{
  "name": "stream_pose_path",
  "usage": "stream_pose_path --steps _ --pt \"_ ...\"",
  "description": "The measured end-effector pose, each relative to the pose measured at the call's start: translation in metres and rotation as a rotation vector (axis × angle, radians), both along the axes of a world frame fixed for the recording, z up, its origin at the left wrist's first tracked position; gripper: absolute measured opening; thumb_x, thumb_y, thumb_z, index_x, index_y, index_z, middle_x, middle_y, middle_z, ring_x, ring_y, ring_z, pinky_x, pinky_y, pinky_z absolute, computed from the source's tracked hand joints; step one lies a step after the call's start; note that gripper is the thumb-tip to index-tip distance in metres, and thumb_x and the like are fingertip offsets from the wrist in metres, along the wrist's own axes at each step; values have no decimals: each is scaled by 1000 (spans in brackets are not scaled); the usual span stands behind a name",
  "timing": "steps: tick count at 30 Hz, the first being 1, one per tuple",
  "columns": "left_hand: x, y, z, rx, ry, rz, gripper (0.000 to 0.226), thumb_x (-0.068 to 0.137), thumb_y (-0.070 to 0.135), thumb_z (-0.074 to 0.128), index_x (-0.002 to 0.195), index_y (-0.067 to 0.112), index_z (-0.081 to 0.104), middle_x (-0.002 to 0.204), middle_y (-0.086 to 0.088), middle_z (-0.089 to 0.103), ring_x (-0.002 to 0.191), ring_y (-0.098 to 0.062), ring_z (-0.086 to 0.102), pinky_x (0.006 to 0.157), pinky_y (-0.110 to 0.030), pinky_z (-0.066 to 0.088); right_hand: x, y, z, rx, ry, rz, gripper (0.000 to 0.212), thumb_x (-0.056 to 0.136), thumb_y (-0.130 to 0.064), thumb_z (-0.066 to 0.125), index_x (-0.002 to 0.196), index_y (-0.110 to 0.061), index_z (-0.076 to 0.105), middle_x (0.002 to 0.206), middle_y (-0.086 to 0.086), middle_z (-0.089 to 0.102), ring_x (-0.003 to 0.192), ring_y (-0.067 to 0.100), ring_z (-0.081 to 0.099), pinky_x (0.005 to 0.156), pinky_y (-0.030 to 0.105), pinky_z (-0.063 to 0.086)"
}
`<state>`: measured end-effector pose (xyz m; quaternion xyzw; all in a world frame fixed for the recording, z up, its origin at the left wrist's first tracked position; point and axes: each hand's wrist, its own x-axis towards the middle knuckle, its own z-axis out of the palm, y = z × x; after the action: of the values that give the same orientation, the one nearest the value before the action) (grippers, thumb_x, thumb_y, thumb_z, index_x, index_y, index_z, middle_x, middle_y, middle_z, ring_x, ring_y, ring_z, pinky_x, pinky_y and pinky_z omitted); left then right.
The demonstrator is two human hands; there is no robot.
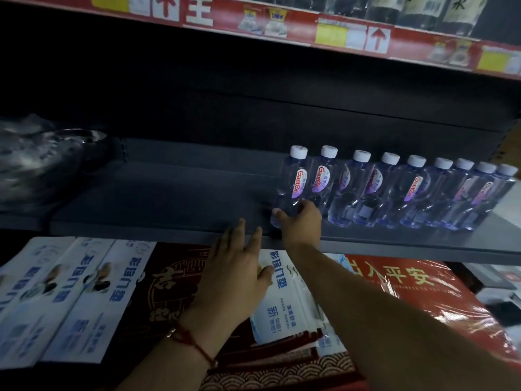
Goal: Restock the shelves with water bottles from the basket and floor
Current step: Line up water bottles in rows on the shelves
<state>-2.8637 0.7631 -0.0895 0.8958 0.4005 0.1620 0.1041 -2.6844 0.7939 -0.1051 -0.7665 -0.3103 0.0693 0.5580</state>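
A row of several clear water bottles with white caps and pink labels stands along the front right of a dark grey shelf. My right hand grips the base of the leftmost bottle, which stands upright at the left end of the row. My left hand hovers with fingers spread and straight, just below the shelf's front edge, over the boxes beneath. It holds nothing. No basket or floor is in view.
Crumpled clear plastic wrap lies at the shelf's far left. White and blue boxes, a dark red box and a bright red wrapped box sit below. A red price strip edges the shelf above.
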Motion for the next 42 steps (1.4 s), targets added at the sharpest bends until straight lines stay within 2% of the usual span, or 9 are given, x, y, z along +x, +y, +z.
stream_pose_path --steps 6,14,17,19,23,30,35,37,42 --pt "-1 4 -11 -38 -19 -22 78 101 55 45 161 29 2 168 0 -13 155 -24 -3 124 -39 8 -6 13 3 8 47 -143 43 81 -31 78 111 -19 50 116 2 61 103 20 62 85 33 50" --pt "0 6 -18 -13 54 -38 78 101 54 44 161 27 2 169 -6 -10 155 -28 -1 125 -40 4 -13 -7 8 55 33 4 30 89 -24 71 106 -27 46 109 -6 59 98 10 57 83 26 43" --pt "3 -2 -17 -16 86 -49 77 102 53 44 161 27 2 169 -5 -9 155 -28 -1 125 -40 4 -8 -46 9 -170 -281 179 48 94 -36 60 137 -22 45 142 -1 51 133 20 47 107 37 43" --pt "8 -11 -15 -15 101 -65 77 102 53 44 162 28 3 169 -5 -8 155 -28 0 126 -41 4 3 -83 11 -490 -569 284 71 99 -46 48 157 -19 18 165 3 15 152 22 12 124 39 16" --pt "29 -48 -16 12 159 -129 76 102 56 39 162 27 2 170 -5 -6 156 -28 1 126 -45 6 25 -171 15 -664 -759 315 73 102 -54 35 159 -17 7 167 5 1 153 22 -4 122 34 -3" --pt "104 -177 -3 77 168 -451 76 102 57 38 161 29 1 170 -7 -7 156 -27 -2 125 -43 2 67 -350 21 -812 -710 145 78 95 -65 24 159 -21 12 167 4 7 154 24 0 118 31 -8" --pt "168 -302 1 110 172 -731 74 100 59 39 160 34 4 170 -6 -4 156 -29 5 126 -46 7 86 -507 12 -966 -590 -60 100 74 -79 3 158 -25 14 166 6 10 153 30 5 124 41 3" --pt "186 -355 -2 150 199 -857 74 100 59 39 160 33 3 170 -7 -3 156 -29 5 126 -46 8 85 -575 2 -1002 -501 -143 101 76 -84 5 158 -25 14 166 6 11 153 30 7 123 39 1" --pt "213 -479 -15 162 314 -1140 77 100 62 37 161 32 0 169 -10 -5 155 -31 4 125 -49 8 61 -725 -34 -1077 -260 -351 74 99 -60 35 159 -24 13 166 5 9 154 25 4 122 36 -1"
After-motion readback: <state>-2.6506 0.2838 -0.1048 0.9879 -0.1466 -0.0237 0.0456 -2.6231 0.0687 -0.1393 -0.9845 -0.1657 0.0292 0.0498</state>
